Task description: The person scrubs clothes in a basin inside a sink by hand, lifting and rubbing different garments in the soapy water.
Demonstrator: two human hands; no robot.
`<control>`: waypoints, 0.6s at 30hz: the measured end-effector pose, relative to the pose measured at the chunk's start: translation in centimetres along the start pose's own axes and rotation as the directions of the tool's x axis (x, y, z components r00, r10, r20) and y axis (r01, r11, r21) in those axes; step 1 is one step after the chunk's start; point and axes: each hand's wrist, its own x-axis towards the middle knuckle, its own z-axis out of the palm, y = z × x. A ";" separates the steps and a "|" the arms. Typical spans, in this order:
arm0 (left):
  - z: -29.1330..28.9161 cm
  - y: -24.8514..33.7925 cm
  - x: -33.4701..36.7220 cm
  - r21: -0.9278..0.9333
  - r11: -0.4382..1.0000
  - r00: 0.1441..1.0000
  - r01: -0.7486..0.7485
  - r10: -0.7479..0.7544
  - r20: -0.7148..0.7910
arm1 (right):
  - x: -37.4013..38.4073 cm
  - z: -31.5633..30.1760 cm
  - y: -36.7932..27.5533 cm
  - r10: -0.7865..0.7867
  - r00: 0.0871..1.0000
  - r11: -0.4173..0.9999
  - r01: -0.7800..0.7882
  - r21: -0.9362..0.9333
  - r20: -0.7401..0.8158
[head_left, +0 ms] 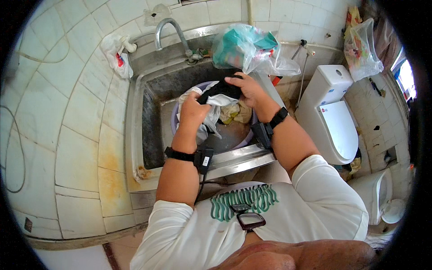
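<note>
Over a purple basin [174, 120] in the metal sink, I hold a wet-looking black and white garment [221, 92] stretched between both hands. My left hand [194, 110] is closed on its near left side, with white cloth hanging down beneath the fingers. On the right, my right hand [250, 91] grips the black part, higher up and farther away. Cloudy water [231, 135] fills the basin's near side. A beige cloth [243, 112] lies in it, below and to the left of my right wrist. Each wrist carries a black strapped device.
A grey curved faucet [170, 22] rises behind the sink [134, 144]. Clear and green plastic bags [245, 47] sit at its far right corner. Another white bag [118, 54] hangs on the left tiled wall. A white toilet [337, 130] stands to the right, near a bin [375, 193].
</note>
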 end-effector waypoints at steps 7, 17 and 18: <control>-2.7 3.1 -1.3 0.134 0.988 0.996 -0.070 0.077 -0.047 | 1.4 -1.5 2.2 -0.100 0.965 0.695 0.242 -0.677 0.242; 2.1 -2.7 -0.6 0.240 0.971 0.646 -0.023 -0.169 0.745 | 1.5 -2.1 4.4 0.218 0.868 0.206 0.405 -0.891 0.445; 2.3 -2.5 -0.7 0.262 0.965 0.624 -0.021 -0.192 0.757 | 2.0 -2.7 4.9 0.240 0.852 0.173 0.434 -0.884 0.465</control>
